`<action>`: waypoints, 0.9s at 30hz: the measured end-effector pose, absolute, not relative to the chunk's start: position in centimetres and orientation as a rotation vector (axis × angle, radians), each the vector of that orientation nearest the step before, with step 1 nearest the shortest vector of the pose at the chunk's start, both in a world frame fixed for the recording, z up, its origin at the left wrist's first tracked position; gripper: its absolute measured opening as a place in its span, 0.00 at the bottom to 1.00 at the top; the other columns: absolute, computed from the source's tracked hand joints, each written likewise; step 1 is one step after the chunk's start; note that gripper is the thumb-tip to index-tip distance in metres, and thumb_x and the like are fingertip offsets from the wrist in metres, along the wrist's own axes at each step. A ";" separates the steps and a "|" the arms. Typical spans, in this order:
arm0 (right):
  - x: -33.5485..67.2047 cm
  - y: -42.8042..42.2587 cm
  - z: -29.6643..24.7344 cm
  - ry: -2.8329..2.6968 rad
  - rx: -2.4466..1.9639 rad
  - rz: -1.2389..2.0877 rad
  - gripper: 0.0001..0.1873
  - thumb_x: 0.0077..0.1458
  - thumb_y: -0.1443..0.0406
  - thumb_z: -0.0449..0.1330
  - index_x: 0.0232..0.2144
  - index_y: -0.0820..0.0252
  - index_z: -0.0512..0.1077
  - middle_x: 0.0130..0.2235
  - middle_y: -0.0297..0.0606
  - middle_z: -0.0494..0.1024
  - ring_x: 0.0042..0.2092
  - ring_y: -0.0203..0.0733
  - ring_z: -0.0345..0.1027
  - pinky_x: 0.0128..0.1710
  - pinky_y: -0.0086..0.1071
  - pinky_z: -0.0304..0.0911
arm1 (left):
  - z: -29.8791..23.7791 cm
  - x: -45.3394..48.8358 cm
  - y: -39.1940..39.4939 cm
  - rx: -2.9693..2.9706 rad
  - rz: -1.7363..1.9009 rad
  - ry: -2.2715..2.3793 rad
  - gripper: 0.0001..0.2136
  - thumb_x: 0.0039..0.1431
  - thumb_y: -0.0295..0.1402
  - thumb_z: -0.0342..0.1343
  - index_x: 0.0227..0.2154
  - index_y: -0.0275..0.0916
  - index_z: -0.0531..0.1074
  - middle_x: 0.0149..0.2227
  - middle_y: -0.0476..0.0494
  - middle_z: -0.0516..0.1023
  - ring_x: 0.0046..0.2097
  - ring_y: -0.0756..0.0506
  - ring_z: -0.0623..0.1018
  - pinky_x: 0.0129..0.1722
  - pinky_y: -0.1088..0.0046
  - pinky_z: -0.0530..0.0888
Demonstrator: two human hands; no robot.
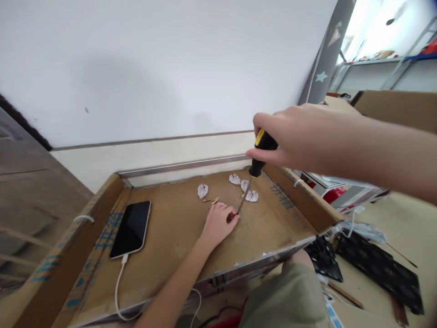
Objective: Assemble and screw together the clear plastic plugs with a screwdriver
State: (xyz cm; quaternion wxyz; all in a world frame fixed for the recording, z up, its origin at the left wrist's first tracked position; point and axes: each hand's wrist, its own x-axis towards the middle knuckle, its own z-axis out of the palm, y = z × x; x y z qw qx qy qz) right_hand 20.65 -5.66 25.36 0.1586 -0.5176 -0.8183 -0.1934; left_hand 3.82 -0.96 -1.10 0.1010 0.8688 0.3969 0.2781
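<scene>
My right hand [273, 136] grips a screwdriver [256, 166] by its black and yellow handle, the shaft slanting down to the left. Its tip meets the cardboard by the fingers of my left hand [221, 223]. That hand rests low on the board with the thumb and forefinger curled near the tip; whatever they hold is hidden. Just beyond my left fingers lie small brass-coloured metal pieces [215, 200]. Around them sit several white plastic plug parts with metal pins: one plug part [202, 190] to the left, another plug part [251, 196] behind the screwdriver shaft.
A cardboard tray [164, 241] with raised sides forms the work surface, against a white wall. A phone [131, 229] lies at its left, with a white charging cable [118, 289] running off the front edge. Black plastic items [378, 269] lie on the floor at right.
</scene>
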 end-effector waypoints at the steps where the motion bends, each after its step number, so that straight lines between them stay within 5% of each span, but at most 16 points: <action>1: 19.9 -6.3 25.0 -2.281 -1.504 -0.643 0.18 0.46 0.50 0.59 0.27 0.60 0.68 0.19 0.36 0.63 0.29 0.42 0.65 0.27 0.32 0.52 | -1.1 3.8 -1.0 2.567 0.819 1.177 0.05 0.54 0.33 0.54 0.25 0.41 0.69 0.29 0.49 0.74 0.37 0.44 0.71 0.43 0.63 0.66; 5: 18.9 -6.0 25.5 -2.291 -1.483 -0.656 0.16 0.47 0.52 0.59 0.28 0.60 0.68 0.20 0.37 0.65 0.30 0.41 0.65 0.27 0.31 0.53 | -1.1 3.8 -1.0 2.574 0.825 1.165 0.05 0.55 0.33 0.54 0.25 0.41 0.68 0.29 0.49 0.75 0.37 0.45 0.71 0.43 0.63 0.65; 11: 21.8 -1.8 28.2 -2.706 -1.584 -0.016 0.21 0.42 0.55 0.63 0.40 0.55 0.70 0.26 0.30 0.72 0.23 0.29 0.61 0.25 0.29 0.52 | -1.2 3.8 -1.0 2.579 0.797 1.198 0.06 0.55 0.34 0.54 0.24 0.41 0.68 0.29 0.49 0.74 0.37 0.45 0.71 0.42 0.63 0.66; 21: 19.4 -5.7 25.5 -2.312 -1.592 -0.833 0.21 0.47 0.50 0.58 0.30 0.64 0.69 0.25 0.37 0.70 0.32 0.41 0.67 0.29 0.30 0.56 | -1.3 3.7 -0.9 2.577 0.791 1.192 0.06 0.55 0.34 0.54 0.25 0.40 0.68 0.29 0.49 0.74 0.37 0.45 0.71 0.43 0.64 0.65; 24: 19.8 -4.6 26.3 -2.399 -1.584 -0.719 0.23 0.46 0.48 0.56 0.29 0.65 0.70 0.28 0.37 0.72 0.34 0.39 0.68 0.30 0.29 0.57 | -1.4 3.7 -0.9 2.571 0.802 1.180 0.05 0.55 0.34 0.54 0.25 0.40 0.68 0.29 0.50 0.75 0.37 0.45 0.71 0.43 0.64 0.65; 27: 21.5 -3.0 27.3 -2.590 -1.597 -0.400 0.30 0.51 0.45 0.44 0.29 0.64 0.71 0.31 0.33 0.74 0.33 0.31 0.69 0.30 0.27 0.56 | -1.4 3.7 -0.9 2.569 0.801 1.184 0.06 0.55 0.34 0.54 0.25 0.40 0.68 0.30 0.50 0.75 0.38 0.45 0.71 0.43 0.65 0.65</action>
